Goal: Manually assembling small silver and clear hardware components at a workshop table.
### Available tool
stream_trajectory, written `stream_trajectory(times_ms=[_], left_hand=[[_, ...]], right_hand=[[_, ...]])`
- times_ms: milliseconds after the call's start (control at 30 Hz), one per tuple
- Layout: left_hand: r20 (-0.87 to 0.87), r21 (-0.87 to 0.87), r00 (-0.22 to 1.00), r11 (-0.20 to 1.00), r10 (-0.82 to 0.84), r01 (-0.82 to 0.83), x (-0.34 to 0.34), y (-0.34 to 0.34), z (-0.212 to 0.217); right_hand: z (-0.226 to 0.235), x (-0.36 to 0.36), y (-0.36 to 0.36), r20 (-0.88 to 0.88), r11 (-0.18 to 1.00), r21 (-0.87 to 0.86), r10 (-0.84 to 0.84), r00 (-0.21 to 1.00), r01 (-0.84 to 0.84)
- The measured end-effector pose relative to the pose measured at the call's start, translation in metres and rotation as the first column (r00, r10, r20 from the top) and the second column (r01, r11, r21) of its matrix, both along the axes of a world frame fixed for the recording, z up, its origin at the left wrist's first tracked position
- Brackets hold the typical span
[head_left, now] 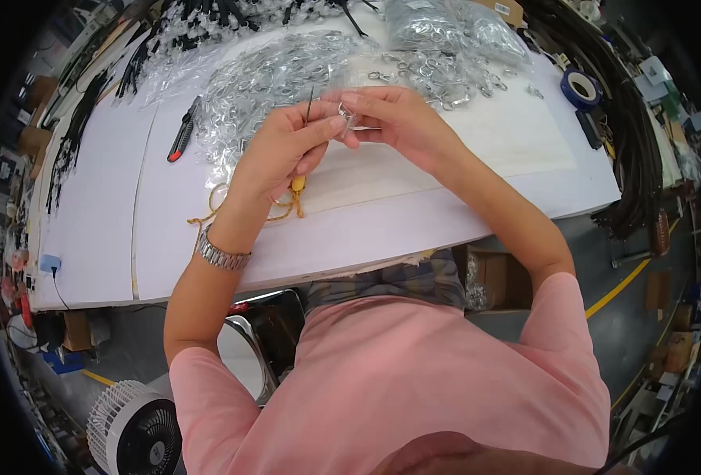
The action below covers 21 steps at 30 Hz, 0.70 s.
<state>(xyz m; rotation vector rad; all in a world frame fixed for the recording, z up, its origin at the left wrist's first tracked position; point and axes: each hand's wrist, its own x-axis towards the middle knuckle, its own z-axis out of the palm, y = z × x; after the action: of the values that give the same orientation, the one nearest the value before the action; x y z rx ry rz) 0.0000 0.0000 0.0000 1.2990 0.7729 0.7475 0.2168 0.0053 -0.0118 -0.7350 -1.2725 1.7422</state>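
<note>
Above the middle of the table, my left hand and my right hand meet at the fingertips. Between them is a small silvery metal clasp, partly hidden by the fingers, with a bit of transparent plastic at it. My left hand is closed around a thin-shafted tool with a yellow handle; its dark shaft points up past the index finger, and its tip is too small to tell its kind. Yellow cord hangs in loops below that hand. My right hand pinches the clasp between thumb and fingers.
A heap of bagged metal clasps lies just beyond my hands, with loose clasps to its right. A utility knife rests at left, blue tape at right. Black cords line the left side; a fan stands below.
</note>
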Motion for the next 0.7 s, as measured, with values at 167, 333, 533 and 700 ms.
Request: stream_trajectory(times_ms=[167, 333, 533, 700], left_hand=[[-0.041, 0.016, 0.997, 0.998, -0.06, 0.061, -0.002, 0.0, 0.004], [-0.02, 0.014, 1.0, 1.0, -0.014, 0.015, -0.001, 0.002, 0.002], [-0.043, -0.008, 0.997, 0.998, -0.065, 0.065, -0.003, 0.004, -0.001], [-0.015, 0.011, 0.993, 0.993, 0.12, -0.12, 0.005, -0.002, 0.002]], right_hand=[[-0.005, 0.0, 0.002, -0.029, 0.991, 0.008, -0.135, 0.99, 0.135], [-0.006, -0.002, 0.001, -0.014, 0.994, -0.01, -0.112, 0.994, 0.112], [-0.003, 0.0, 0.001, -0.122, 0.986, -0.091, -0.154, 0.98, 0.143], [-0.007, 0.0, 0.003, -0.23, 0.968, -0.171, -0.221, 0.948, 0.184]])
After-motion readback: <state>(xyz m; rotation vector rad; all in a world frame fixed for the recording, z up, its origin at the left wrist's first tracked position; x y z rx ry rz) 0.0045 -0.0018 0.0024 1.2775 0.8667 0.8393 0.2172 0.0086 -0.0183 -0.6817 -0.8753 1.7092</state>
